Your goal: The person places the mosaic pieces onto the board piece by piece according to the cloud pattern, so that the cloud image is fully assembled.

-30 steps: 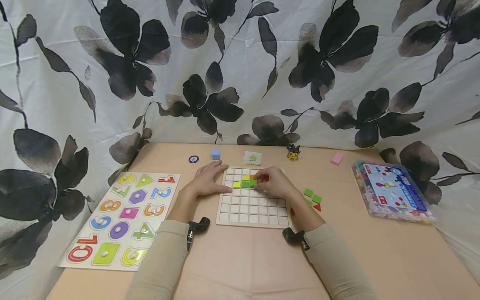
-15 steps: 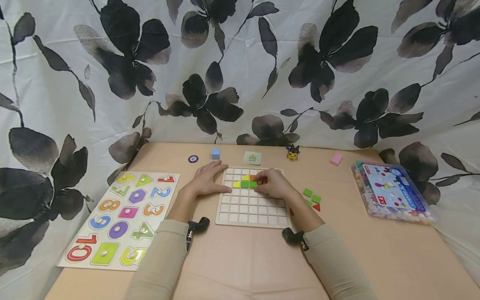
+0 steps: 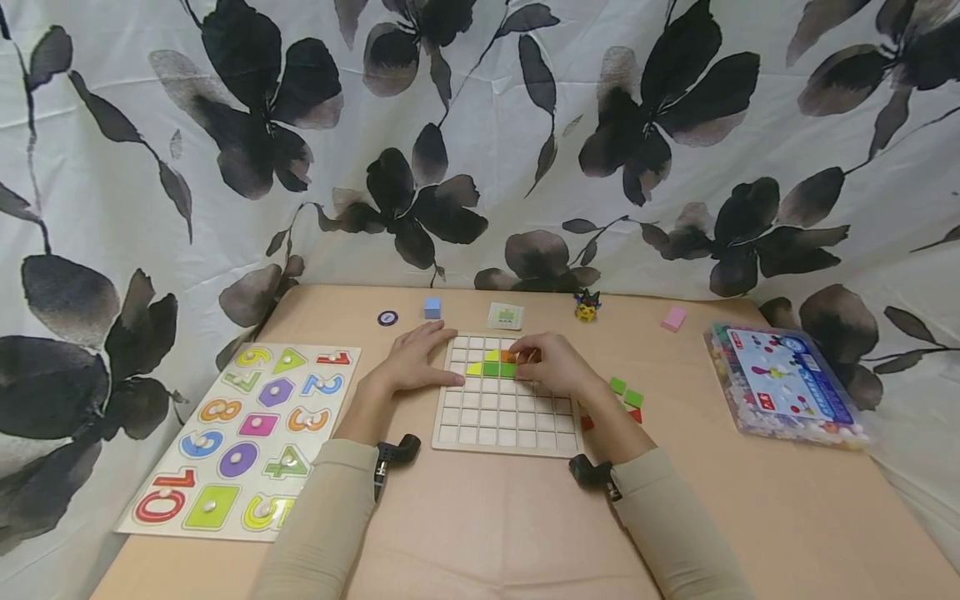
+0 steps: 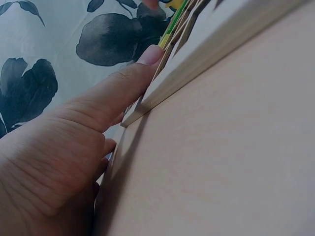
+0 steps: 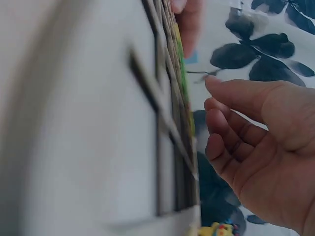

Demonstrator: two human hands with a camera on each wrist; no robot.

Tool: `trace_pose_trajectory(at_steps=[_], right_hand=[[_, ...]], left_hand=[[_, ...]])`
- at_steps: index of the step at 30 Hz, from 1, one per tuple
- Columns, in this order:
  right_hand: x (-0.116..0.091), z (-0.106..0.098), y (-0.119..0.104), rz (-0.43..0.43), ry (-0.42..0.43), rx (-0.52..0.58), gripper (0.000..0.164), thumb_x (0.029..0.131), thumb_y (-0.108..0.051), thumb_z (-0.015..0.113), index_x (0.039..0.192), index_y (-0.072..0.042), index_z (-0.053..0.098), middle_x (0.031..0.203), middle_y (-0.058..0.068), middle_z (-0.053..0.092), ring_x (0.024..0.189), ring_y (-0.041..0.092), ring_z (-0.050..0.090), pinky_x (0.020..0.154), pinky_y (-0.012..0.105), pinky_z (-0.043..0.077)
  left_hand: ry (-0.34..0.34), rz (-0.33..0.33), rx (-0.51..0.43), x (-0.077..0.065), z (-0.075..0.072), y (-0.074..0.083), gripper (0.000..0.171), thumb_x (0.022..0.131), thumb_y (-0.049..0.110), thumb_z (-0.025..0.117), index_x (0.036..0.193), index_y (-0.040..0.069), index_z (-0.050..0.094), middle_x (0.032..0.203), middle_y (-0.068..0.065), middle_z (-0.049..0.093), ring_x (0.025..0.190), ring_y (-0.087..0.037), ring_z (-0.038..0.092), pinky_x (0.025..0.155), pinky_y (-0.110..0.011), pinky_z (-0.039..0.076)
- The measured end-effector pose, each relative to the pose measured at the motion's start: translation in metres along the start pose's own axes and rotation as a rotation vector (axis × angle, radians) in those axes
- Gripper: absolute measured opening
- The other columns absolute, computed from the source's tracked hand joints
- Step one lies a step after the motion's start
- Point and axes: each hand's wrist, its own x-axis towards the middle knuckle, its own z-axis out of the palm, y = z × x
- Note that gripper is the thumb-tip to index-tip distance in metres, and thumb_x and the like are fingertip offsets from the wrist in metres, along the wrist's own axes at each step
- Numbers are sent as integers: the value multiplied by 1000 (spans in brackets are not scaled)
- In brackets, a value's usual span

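Grid board (image 3: 480, 417), pale, one: laid flat on the table (image 3: 480, 517), landmark for all entries below. Yellow tiles (image 3: 474, 368), orange tile (image 3: 507, 356) and green tiles (image 3: 491, 369): set together in the board's far rows.

Left hand (image 3: 412, 360): placed at the board's left edge, fingers and thumb extended, the thumb laid upon the rim. Right hand (image 3: 553, 364): held over the board's far right part, beside the orange tile, fingers loosely bent and ungripped, as seen from the right wrist.

Loose tiles (image 3: 633, 398), green and red: scattered right of the board, partly covered by the right forearm.

Number puzzle (image 3: 258, 397): placed left of the board. Blue cube (image 3: 432, 308), picture card (image 3: 506, 316) and yellow figurine (image 3: 587, 306): ranged beyond its far edge. Black disc (image 3: 387, 318): beyond it, to the left. Pink block (image 3: 673, 318) and clear plastic box (image 3: 783, 379): well apart from it, to the right.
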Motion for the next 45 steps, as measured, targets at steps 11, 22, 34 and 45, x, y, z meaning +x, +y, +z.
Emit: trace_pose_trajectory(at_steps=[11, 22, 34, 45], right_hand=[[-17, -42, -13, -27, 82, -37, 35, 96, -11, 75, 130, -9, 71, 115, 16, 72, 96, 25, 63, 81, 34, 54], [-36, -84, -1, -14, 49, -72, 40, 94, -10, 77, 133, -7, 69, 123, 17, 71, 100, 25, 63, 85, 35, 53], [-53, -108, 31, 70, 0, -95, 38, 92, 2, 70, 130, -4, 70, 121, 22, 72, 101, 26, 65, 84, 25, 54], [-65, -119, 49, 148, -25, -36, 35, 91, -1, 76, 126, 1, 71, 118, 23, 72, 99, 25, 66, 82, 21, 55]], left_hand=[[7, 1, -3, 0, 2, -2, 100, 77, 65, 82, 159, 21, 45, 172, -12, 29, 161, -34, 20, 129, -60, 13], [9, 4, -2, 1, 2, -3, 100, 77, 64, 82, 158, 20, 45, 171, -12, 29, 161, -34, 21, 129, -60, 13], [3, 4, 3, 2, 0, -4, 100, 77, 65, 81, 158, 20, 45, 171, -12, 29, 161, -34, 21, 129, -60, 13], [-3, 1, -1, 5, -1, -3, 100, 77, 65, 82, 159, 21, 45, 172, -12, 28, 161, -34, 20, 129, -59, 13]])
